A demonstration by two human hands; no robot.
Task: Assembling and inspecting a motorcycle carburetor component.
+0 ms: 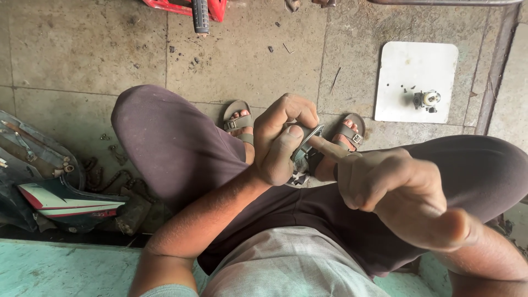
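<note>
My left hand [283,137] grips a small round metal part [309,142] between thumb and fingers, held above my knees. My right hand [399,195] is mostly curled, with its index finger stretched out and its tip touching the rim of that part. The part is largely hidden by my left hand. I am seated, with my knees in dark trousers spread apart and my feet in brown sandals [240,122] on the stone floor below.
A white square board [416,81] with a small metal component [428,99] lies on the floor at upper right. A dark plastic panel and a greasy chain [110,179] lie at left. A red crate [187,6] and a black grip sit at the top edge.
</note>
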